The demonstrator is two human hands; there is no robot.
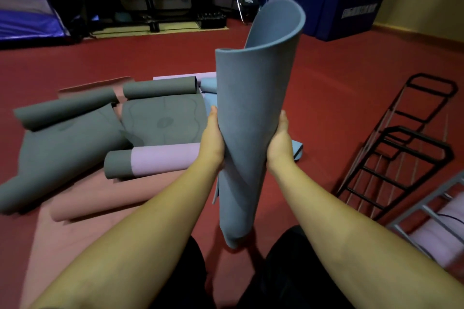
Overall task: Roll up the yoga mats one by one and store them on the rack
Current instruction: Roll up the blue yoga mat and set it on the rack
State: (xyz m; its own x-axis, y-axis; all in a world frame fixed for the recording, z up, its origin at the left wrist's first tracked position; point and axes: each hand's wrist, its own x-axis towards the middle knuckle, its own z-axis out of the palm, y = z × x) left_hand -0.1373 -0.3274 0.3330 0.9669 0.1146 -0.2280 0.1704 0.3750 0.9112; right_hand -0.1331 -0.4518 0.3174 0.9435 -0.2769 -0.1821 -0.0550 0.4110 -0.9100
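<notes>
Left hand (213, 140) and right hand (280, 143) clasp a loosely rolled blue-grey foam yoga mat (251, 113) between them, fingers wrapped behind it. Long axis near upright. Black wire rack (401, 143) lies right, nearer right hand.
</notes>
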